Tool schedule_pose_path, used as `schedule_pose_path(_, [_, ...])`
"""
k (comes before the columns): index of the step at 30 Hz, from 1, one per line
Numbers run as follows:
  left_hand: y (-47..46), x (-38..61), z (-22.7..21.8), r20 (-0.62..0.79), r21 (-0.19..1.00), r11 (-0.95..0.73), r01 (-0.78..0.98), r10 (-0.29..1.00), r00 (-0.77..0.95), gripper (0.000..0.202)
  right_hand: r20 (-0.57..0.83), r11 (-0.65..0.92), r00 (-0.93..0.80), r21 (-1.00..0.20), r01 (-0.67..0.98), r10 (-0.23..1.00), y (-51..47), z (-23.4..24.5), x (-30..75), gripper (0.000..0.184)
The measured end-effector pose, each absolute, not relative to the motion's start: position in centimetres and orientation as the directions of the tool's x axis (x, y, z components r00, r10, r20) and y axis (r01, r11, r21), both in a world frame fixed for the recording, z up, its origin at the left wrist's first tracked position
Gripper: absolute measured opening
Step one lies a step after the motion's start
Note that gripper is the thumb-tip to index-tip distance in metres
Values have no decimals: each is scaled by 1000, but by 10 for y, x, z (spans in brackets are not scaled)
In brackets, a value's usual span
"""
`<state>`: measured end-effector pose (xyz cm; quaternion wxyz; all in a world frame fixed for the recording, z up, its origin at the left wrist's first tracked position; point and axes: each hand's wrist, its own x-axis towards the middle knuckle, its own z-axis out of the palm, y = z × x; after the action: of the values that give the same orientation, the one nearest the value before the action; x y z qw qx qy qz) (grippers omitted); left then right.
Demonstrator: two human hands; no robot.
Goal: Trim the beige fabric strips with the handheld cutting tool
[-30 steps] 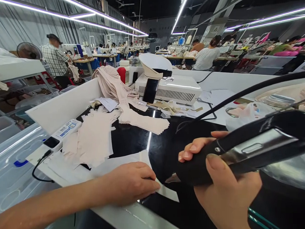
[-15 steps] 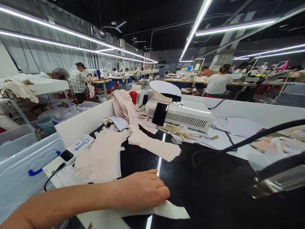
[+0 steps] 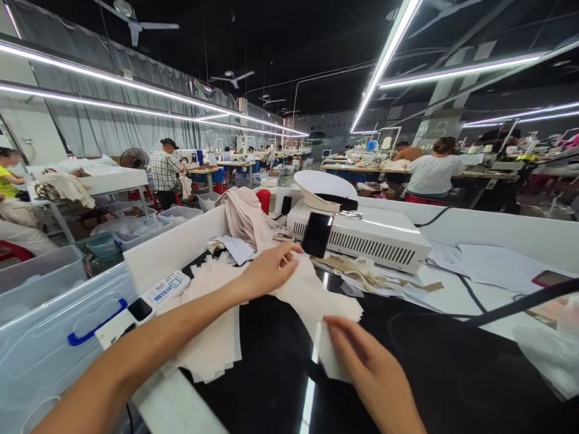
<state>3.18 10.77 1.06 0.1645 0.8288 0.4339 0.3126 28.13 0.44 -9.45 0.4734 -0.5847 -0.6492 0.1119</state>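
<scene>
A pale cream fabric piece [image 3: 308,306] stretches between my hands above the black work surface [image 3: 274,381]. My left hand [image 3: 271,270] pinches its far end, close to the phone. Lower down and to the right, my right hand [image 3: 360,355] grips the near end between thumb and fingers. Beneath and beside this piece, jagged edges of other pale pieces [image 3: 350,303] show at the right. Under my left forearm a stack of pale pink fabric pieces [image 3: 213,341] lies partly hidden.
A dark phone [image 3: 317,234] leans against a white slotted machine [image 3: 365,235] bearing a white round object [image 3: 326,188]. Draped pink fabric [image 3: 244,215] lies at the back left. A black cable [image 3: 519,307] crosses the right side. A clear plastic bin [image 3: 38,354] stands left.
My left hand has moved up and away from the near white strip to the far end of the fabric. My right hand has come into view, holding the near end. The view has shifted slightly left.
</scene>
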Motion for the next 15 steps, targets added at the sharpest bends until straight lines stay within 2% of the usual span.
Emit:
schedule_pose_path(4, [138, 20, -5, 333, 580, -469, 666, 883, 331, 36, 431, 193, 251, -754, 628, 867, 43, -81, 291, 61])
schedule_pose_path(10, [160, 12, -30, 294, 584, -410, 701, 911, 289, 20, 396, 130, 326, -783, 608, 859, 81, -82, 295, 56])
schedule_pose_path(15, [166, 11, -43, 266, 573, -392, 720, 920, 289, 28, 389, 115, 327, -776, 620, 861, 102, -86, 304, 51])
